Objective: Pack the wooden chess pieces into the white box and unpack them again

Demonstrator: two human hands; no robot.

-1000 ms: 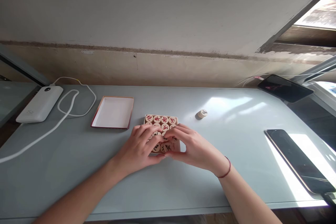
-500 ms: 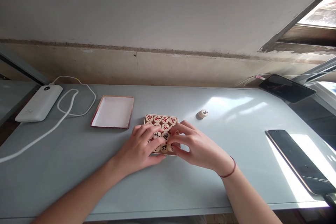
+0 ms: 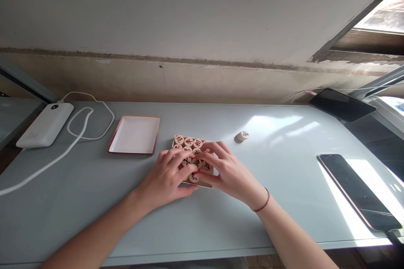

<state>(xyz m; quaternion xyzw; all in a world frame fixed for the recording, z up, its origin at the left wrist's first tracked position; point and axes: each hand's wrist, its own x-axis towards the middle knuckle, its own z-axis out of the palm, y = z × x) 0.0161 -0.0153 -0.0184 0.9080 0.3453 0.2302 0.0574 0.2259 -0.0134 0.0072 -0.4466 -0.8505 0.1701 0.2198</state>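
Note:
A shallow open box [image 3: 206,184] holds rows of round wooden Chinese chess pieces [image 3: 188,141] with red and black characters. My left hand [image 3: 172,178] lies over the left and front of the box. Its spread fingertips reach onto the pieces, and the thumb is by the front edge. From the right, my right hand [image 3: 225,170] bends over the box with thumb and fingers apart, their tips at the pieces near the middle. Several pieces under my fingers are partly hidden. Bare box floor shows at the front right corner.
Beyond the box, to the right, stands a small stack of chess pieces [image 3: 243,135]. The box lid [image 3: 135,134] lies upturned at left. A white power bank [image 3: 46,125] with a looping cable [image 3: 77,134] is farther left. Two dark phones [image 3: 360,191] [image 3: 342,104] lie at right.
My right hand has shifted slightly left over the box, its thumb and index finger farther apart. A front corner piece is no longer visible there. My left hand has barely moved.

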